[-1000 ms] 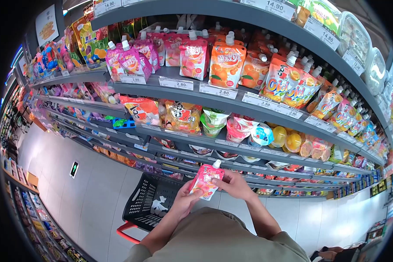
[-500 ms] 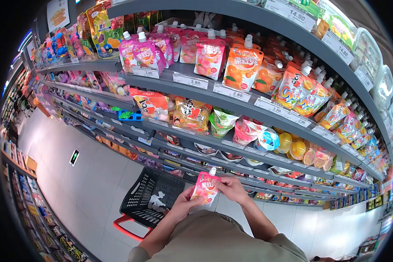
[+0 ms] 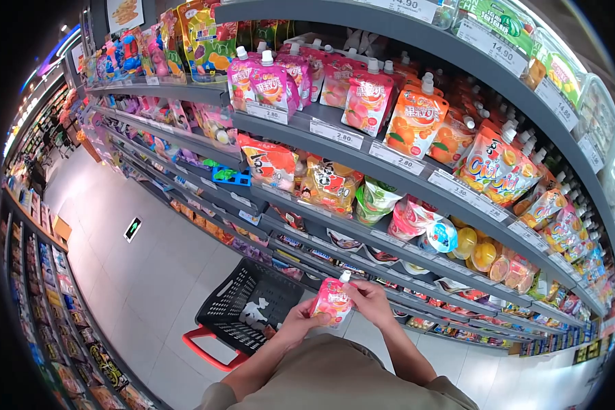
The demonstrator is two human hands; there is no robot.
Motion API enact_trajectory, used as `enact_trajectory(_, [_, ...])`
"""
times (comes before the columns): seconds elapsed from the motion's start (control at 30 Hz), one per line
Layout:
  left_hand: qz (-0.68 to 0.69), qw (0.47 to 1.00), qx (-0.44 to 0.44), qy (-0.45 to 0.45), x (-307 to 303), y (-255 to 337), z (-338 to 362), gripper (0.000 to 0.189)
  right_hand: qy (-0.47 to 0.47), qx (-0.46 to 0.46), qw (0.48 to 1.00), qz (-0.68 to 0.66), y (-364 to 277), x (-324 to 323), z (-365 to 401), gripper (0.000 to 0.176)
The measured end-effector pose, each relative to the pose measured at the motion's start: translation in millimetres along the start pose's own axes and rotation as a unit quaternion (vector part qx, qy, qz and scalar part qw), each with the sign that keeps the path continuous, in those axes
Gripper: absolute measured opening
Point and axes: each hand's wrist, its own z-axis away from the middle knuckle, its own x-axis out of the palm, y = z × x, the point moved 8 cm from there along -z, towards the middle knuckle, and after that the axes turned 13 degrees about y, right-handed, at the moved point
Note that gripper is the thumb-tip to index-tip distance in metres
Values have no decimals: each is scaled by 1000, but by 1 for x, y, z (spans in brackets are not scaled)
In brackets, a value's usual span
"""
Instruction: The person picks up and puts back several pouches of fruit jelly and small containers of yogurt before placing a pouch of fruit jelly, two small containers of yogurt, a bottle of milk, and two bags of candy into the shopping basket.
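Observation:
In front of my body I hold a pink spouted jelly drink pouch (image 3: 333,301) with a white cap, tilted slightly. My left hand (image 3: 302,320) grips its lower left side. At the upper right side, close below the cap, my right hand (image 3: 370,301) pinches the pouch. Left of my hands stands a black shopping basket (image 3: 219,304) with a red handle (image 3: 215,352). A crumpled white item (image 3: 254,311) lies inside it, and my left forearm covers part of the basket. Similar pink pouches (image 3: 366,102) stand on the shelf ahead.
Orange pouches (image 3: 415,121) and purple pouches (image 3: 269,82) share that shelf, above price tags (image 3: 336,133). Bagged jellies (image 3: 329,184) fill the tier below. An aisle floor (image 3: 150,273) runs off to the left, past another stocked shelf (image 3: 55,294).
The view has swung a little to the left, so the shelves and basket sit further right. Both hands still hold the pink pouch.

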Motion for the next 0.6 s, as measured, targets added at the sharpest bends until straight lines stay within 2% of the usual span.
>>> enact_trajectory(0.03, [-10,1000,9,-2,-2,0,-2,54,4,-35,999,-5,-8,2,0,27])
enact_trajectory(0.17, [-59,998,24,-3,-5,-1,-5,49,-17,-39,998,40,-1,1,-4,26])
enact_trajectory(0.27, [-49,998,6,-26,-3,-5,-6,51,-16,-20,999,21,4,0,-5,25])
enact_trajectory(0.33, [-42,999,-4,-35,-4,-9,-9,51,1,28,1000,12,11,-5,-6,24])
enact_trajectory(0.47, [-32,998,-24,-51,-1,-11,-10,55,-3,35,999,19,10,-7,-8,24])
enact_trajectory(0.6, [-26,998,-24,-42,-8,-7,-11,56,-64,27,994,80,-8,3,-2,26])
